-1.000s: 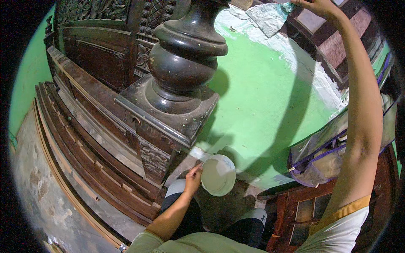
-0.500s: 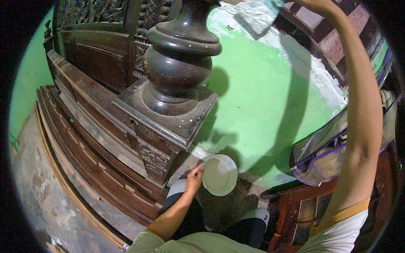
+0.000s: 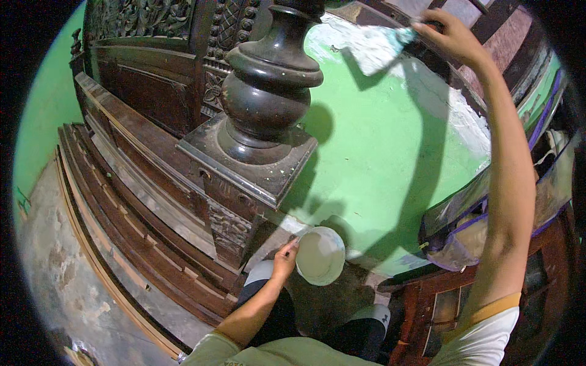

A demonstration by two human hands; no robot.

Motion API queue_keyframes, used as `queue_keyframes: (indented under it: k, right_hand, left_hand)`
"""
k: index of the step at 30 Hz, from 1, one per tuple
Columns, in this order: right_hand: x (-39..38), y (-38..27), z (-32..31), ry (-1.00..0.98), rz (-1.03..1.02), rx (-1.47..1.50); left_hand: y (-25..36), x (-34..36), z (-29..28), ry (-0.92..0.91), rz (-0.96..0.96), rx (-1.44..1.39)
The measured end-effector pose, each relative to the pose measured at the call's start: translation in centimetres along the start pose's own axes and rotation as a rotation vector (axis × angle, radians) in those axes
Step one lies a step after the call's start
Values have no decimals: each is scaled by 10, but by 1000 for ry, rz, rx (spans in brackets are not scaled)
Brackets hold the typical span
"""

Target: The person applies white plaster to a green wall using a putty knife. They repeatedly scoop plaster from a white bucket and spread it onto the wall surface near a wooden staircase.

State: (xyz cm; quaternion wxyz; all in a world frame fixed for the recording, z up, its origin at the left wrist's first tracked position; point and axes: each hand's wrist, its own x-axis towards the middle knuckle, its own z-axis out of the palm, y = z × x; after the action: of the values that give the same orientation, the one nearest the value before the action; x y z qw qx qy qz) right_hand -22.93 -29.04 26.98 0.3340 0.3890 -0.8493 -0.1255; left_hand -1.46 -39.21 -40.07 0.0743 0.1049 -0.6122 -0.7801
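Observation:
My left hand (image 3: 285, 258) is closed on the rim of a round white pail (image 3: 321, 282) below the wall. Pale greyish-white paint (image 3: 317, 251) lies inside the pail. Raised at the upper right, my right hand (image 3: 448, 35) grips a wide paintbrush (image 3: 378, 52). White paint coats its broad head, blurred by motion, and turquoise shows close to my fingers. The brush head is over the top of a light green wall (image 3: 372, 146), where a rough white painted band (image 3: 467, 122) follows the upper edge. Whether the bristles touch the wall, I cannot tell.
A dark turned wooden post (image 3: 267, 97) on a square base stands left of the wall. Behind it is a carved wooden panel (image 3: 140, 73), with long planks (image 3: 140, 238) beside it. A clear bag with purple trim (image 3: 455, 238) and a reddish wooden frame (image 3: 421, 305) are at right.
My right hand and the paintbrush have come lower on the wall, and my right forearm has swung left. My left hand still holds the pail. The whole view has shifted slightly.

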Motion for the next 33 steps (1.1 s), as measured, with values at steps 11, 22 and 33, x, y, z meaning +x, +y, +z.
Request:
queue_keyframes:
  k: [11, 22, 33]
  right_hand:
    - [60, -46, 13, -81, 85, 62]
    - [40, -52, -37, -209, 47, 7]
    - [59, -42, -3, -174, 101, 4]
  left_hand:
    - [19, -8, 1, 5, -81, -36]
    - [1, -2, -1, 6, -71, -30]
    - [12, -4, -1, -7, -74, -10]
